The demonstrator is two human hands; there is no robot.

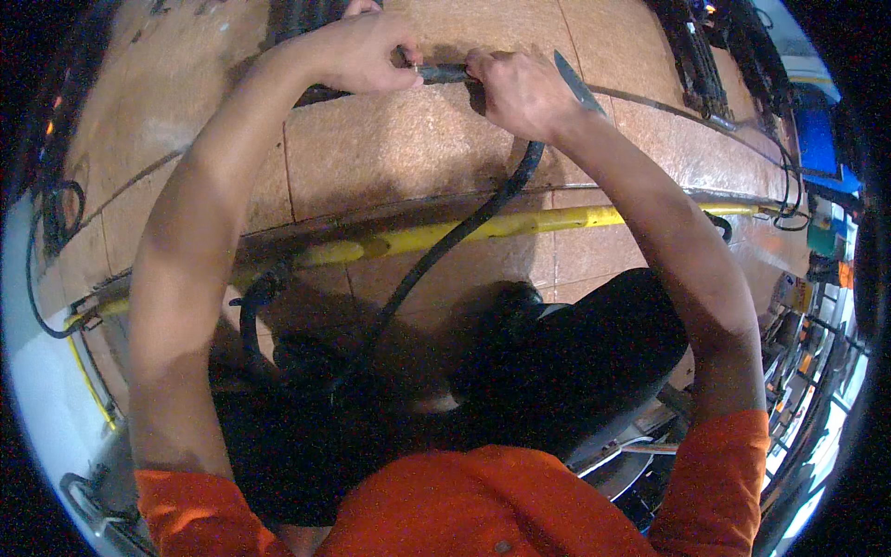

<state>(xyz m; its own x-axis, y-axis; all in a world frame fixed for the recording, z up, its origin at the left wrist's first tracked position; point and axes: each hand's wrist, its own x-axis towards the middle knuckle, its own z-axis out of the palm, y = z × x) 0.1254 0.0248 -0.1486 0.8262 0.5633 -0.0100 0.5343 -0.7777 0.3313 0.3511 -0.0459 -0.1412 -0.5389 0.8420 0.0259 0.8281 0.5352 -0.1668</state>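
Note:
A black hose or thick cable [444,73] stretches between my two hands over the tan tiled surface. My left hand [371,58] closes its fingers on the left part, and a small pale bit shows at its fingertips. My right hand [522,91] is wrapped around it a short way to the right. Below that hand, a black length [464,227] curves down toward my lap; whether it is the same piece is hidden. A pointed grey blade-like piece [575,82] shows beside my right wrist; its other end is out of sight.
A yellow bar [445,234] crosses in front of me at the step's edge. Black upright metal parts [696,70] stand at the upper right, near a blue object [821,144]. Dark equipment [306,17] lies beyond my left hand. Assorted items crowd the right rim.

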